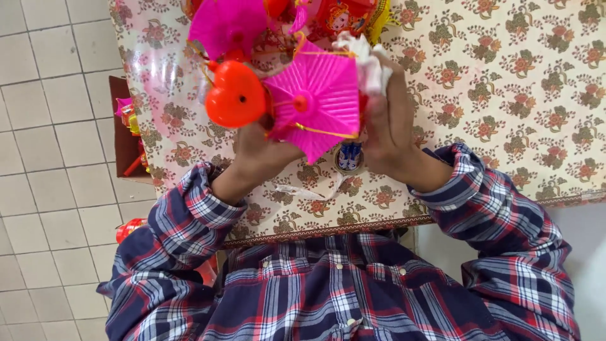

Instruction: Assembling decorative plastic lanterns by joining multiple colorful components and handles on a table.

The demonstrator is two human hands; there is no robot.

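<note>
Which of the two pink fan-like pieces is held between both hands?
The square, pleated pink piece beside the red heart; the rounder pink piece lies farther up, unheld.

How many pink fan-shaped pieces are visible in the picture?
2. One pink piece is held between both hands above the table; the other pink piece lies farther away, near the top edge. More may be hidden.

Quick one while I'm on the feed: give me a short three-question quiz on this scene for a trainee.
1. True or false: the pink pleated plastic square lies flat on the floral tablecloth.
2. Which hand is next to the orange-red plastic heart? A) left hand B) right hand
3. What white thing does the right hand grip?

Key: 1 false, both hands hold it up. 2 A. 3 crumpled white paper or film.
</note>
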